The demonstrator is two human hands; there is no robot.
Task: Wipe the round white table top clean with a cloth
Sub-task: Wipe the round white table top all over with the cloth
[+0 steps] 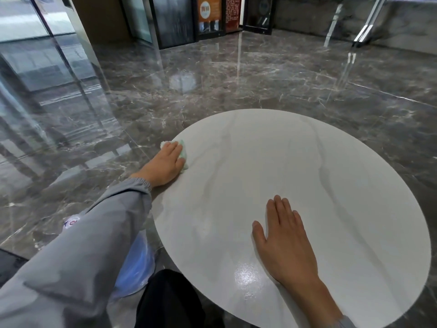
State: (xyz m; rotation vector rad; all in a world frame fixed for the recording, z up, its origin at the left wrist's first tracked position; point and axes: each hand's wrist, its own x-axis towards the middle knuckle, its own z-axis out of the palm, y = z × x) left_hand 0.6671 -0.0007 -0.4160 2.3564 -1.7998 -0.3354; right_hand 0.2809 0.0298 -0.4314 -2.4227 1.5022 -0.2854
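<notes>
The round white table top (307,176) with faint grey veins fills the lower right of the head view. My left hand (164,162) presses flat on a small white and green cloth (183,153) at the table's far left edge; most of the cloth is hidden under the palm and fingers. My right hand (286,237) lies flat on the near part of the table, fingers together and pointing away, holding nothing. A bright glare spot shines on the surface just left of my right wrist.
Glossy dark marble floor (212,79) surrounds the table. A blue translucent water jug (134,261) stands on the floor below my left sleeve. Glass panels (47,67) run along the left; dark doors and a signboard (209,10) stand at the back.
</notes>
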